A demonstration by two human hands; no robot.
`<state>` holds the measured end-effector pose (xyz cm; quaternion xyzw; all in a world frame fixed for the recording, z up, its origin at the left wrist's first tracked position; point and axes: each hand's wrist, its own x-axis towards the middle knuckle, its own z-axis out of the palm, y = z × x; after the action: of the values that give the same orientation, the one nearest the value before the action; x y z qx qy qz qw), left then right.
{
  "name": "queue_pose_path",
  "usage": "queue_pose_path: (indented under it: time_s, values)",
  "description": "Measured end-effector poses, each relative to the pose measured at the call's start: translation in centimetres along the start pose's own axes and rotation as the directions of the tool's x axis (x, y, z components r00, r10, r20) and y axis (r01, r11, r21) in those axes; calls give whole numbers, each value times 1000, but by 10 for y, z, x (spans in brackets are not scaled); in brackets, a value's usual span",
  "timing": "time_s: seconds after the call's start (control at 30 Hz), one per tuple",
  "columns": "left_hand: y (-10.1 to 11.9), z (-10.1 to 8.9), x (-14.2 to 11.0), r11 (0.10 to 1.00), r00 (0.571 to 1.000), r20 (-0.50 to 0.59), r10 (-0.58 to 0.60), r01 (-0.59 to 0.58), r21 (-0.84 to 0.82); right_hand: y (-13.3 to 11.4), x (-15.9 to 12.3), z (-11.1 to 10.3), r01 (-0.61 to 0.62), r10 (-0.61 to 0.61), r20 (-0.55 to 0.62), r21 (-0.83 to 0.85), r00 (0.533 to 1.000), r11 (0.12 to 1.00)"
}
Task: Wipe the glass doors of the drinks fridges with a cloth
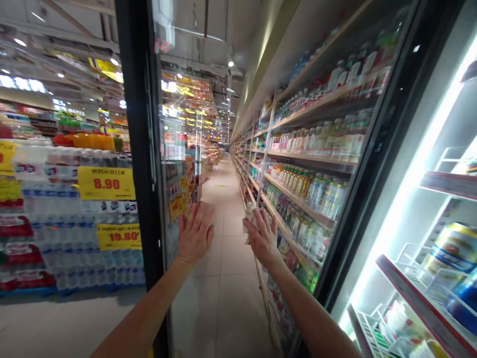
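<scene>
Glass door (pixel 219 308) open — pale cloth (pixel 248 214) in our right hand (pixel 265 238), against the pane.
Our left hand (pixel 194 236) empty, spread flat — probably steadying the door beside lit fridge shelves (pixel 425 303).

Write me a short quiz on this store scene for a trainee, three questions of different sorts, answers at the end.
1. Multiple choice: the large can at the picture's right edge is mainly
A) green
B) blue
C) pink

2. Fill in the blank: of the two stacked yellow price signs nearest the black frame, the upper sign reads ____.

3. True or false: the right hand is at a crumpled whitish item, while the left hand shows no such item.

Key: 1. B; 2. 8.90; 3. true.
</scene>
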<state>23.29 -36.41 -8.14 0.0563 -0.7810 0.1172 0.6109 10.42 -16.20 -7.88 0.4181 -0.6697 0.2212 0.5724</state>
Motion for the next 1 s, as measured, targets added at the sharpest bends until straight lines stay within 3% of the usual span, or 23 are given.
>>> queue_pose_path:
  time_s: [0.07,0.1,0.17,0.23,0.3,0.33,0.4,0.47,0.5,0.53,0.6,0.63,0.67,0.7,0.8,0.87,0.93,1.0]
  values:
    - [0,0,0,1000,1000,2,6,-6,8,1,-1,-2,-2,1,-15,-14,1000,1000]
    - [0,-1,0,1000,1000,1,9,-9,13,9,-1,-4,-85,82,-69,-37,994,996]
    - [0,-1,0,1000,1000,0,19,-19,23,24,4,-9,-296,281,-192,-56,940,954]
    - [1,-2,0,999,1000,-1,23,-23,31,24,9,-10,-407,387,-244,-33,889,913]
    - [2,-4,0,999,1000,-2,18,-18,33,4,13,-6,-313,307,-166,-12,937,950]
    - [3,-4,0,999,1000,-2,15,-15,32,-8,14,-3,-209,208,-94,1,974,978]
    - [3,-5,0,1000,1000,-4,11,-11,28,-21,14,0,-19,19,11,28,1000,999]
    - [3,-6,0,1000,1000,-8,11,-11,23,-8,14,-2,4,-4,4,11,1000,1000]
    - [3,-6,0,1000,1000,-12,12,-12,20,7,15,-6,-72,71,-52,-15,996,997]
    - [3,-6,0,1000,1000,-16,13,-12,18,26,17,-10,-190,184,-133,-36,974,981]
    - [3,-5,0,1000,1000,-26,17,-16,15,59,23,-20,-435,408,-286,-33,867,900]
    - [3,-5,0,1000,999,-29,17,-17,11,68,26,-23,-515,479,-342,-17,809,857]
    - [3,-5,0,1000,999,-34,14,-14,7,70,29,-24,-547,507,-371,-5,778,837]
    - [4,-5,0,1000,999,-38,10,-10,5,64,31,-23,-529,490,-368,-7,790,849]
    - [4,-6,2,1000,999,-54,9,-9,-2,25,33,-12,-228,216,-182,-48,959,972]
    - [4,-7,4,1000,998,-67,19,-19,4,10,35,-7,-24,21,-71,-43,997,999]
    - [4,-7,6,1000,998,-67,20,-19,10,20,41,-9,-51,46,-108,-45,993,998]
    - [4,-7,5,1000,998,-63,7,-6,12,46,53,-17,-286,270,-261,-26,927,958]
